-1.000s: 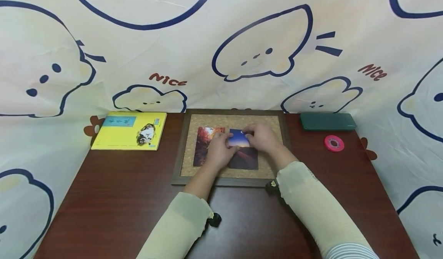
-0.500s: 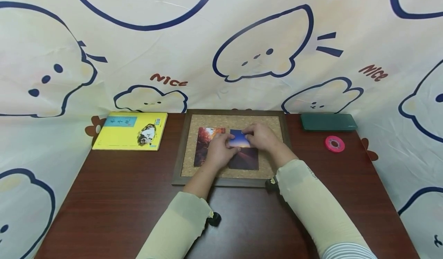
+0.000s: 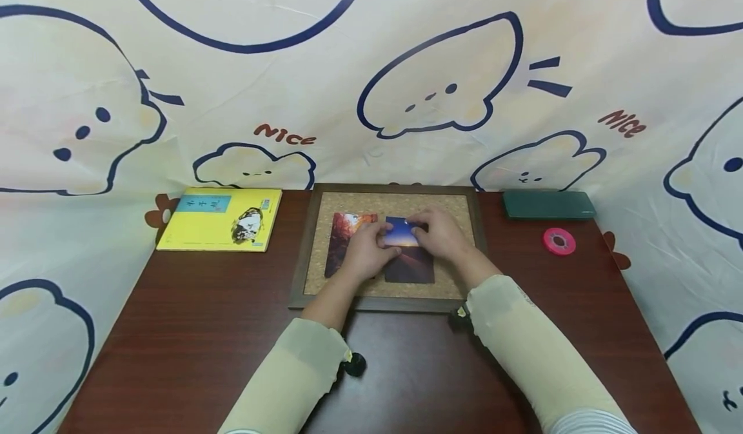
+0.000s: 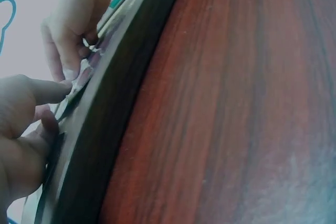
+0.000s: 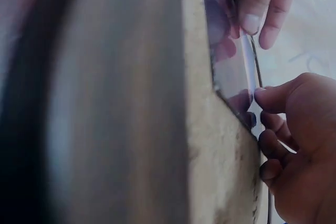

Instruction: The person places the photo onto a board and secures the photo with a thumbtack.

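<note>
On the cork board (image 3: 447, 287) lies a photo of a blue sky over dark ground (image 3: 409, 266). My left hand (image 3: 364, 253) is at its left edge, index finger and thumb spread apart over the picture. My right hand (image 3: 441, 233) covers the upper right corner and pinches the photo's edge between thumb and bent fingers. In the right wrist view a pale glossy strip (image 5: 248, 59) shows along the edge between the hands. To the left lies a second photo, of red autumn trees (image 3: 341, 244), partly hidden by my left hand.
The cork board's dark frame (image 3: 300, 260) rests on a brown wooden table (image 3: 232, 331). A yellow book (image 3: 200, 231) lies to the left. A dark green case (image 3: 548, 205) and a pink ring-shaped object (image 3: 559, 242) sit to the right. A printed cloth (image 3: 325, 86) hangs behind.
The hands stay at the same photo with hardly any movement. The left forearm has shifted slightly leftward, and the head view has moved a little.
</note>
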`<state>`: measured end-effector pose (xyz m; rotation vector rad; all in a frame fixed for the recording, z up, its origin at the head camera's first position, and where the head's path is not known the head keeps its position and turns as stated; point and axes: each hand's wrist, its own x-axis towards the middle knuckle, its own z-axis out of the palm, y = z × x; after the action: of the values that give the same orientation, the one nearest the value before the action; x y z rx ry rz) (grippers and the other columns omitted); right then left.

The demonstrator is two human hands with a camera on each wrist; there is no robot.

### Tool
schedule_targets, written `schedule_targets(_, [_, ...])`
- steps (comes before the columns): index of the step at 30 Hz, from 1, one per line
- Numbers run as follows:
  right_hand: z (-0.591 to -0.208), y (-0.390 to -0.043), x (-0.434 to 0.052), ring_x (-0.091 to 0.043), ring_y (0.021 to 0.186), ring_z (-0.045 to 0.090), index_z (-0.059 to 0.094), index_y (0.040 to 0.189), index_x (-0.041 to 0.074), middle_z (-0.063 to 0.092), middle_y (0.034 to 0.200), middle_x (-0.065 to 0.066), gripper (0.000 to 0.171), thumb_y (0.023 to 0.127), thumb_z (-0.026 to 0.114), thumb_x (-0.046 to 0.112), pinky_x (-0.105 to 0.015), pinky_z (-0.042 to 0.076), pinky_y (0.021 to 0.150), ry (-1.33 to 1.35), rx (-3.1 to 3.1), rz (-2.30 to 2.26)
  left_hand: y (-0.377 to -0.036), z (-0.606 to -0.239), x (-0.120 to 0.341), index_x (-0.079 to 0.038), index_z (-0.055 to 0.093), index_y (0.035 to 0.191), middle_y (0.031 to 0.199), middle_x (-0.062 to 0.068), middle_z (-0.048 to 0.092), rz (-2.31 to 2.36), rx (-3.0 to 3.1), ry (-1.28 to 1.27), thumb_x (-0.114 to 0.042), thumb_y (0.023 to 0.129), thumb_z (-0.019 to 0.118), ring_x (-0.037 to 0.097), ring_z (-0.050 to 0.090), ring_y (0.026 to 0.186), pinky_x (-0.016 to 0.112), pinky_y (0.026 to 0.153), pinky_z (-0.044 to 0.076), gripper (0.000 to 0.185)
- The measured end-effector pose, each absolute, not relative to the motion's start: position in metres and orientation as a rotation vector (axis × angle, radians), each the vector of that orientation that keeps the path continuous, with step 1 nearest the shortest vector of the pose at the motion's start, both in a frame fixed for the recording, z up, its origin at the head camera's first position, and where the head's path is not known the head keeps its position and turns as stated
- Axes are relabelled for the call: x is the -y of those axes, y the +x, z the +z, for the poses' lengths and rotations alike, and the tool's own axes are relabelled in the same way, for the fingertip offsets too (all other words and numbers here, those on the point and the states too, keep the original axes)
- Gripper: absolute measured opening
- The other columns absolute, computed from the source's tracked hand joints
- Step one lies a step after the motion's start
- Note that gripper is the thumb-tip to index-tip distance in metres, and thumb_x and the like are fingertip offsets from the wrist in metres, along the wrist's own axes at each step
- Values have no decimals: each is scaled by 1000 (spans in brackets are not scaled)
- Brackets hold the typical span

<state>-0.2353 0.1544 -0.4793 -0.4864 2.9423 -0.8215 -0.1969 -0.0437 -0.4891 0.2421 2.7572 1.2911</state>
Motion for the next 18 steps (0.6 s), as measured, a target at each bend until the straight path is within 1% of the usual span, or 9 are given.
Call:
schedule_targets(4, [-484,-229,-160,-19,92,57,70,117,16,62,100,-1,28,90,66,21,-40,47,80,-510,-2964,-923,-193,-486,47,-12,61,127,107,5,56,1370,-2706,265,-25,81,79,16,54,84,32,73,47,51])
schedule_targets(8, [-483,-218,-164,-17,86,56,69,116,13,61,97,1,27,89,67,20,-36,47,74,-482,-2944,-1058,-187,-484,53,-12,61,127,109,6,57,1442,-2677,278,-22,82,78,18,55,86,33,74,47,50])
schedule_targets(10, [-483,-213,-166,-16,82,56,68,115,12,61,96,1,27,89,68,19,-34,47,71,-479,-2931,-1127,-184,-483,57,-12,61,127,109,5,57,1464,-2671,278,-23,82,78,18,56,86,33,73,48,49])
schedule_targets(12, [-482,-207,-169,-15,81,56,68,115,11,61,96,1,26,89,68,17,-32,47,70,-481,-2927,-1174,-181,-481,62,-12,62,126,110,4,58,1489,-2662,277,-22,81,78,18,56,85,33,72,48,49])
schedule_targets(18, [-479,-191,-179,-14,85,56,67,116,12,61,98,2,28,89,69,17,-32,49,72,-476,-2941,-1227,-173,-475,72,-12,61,128,112,7,59,1502,-2655,319,-27,83,77,16,53,78,32,62,46,50])
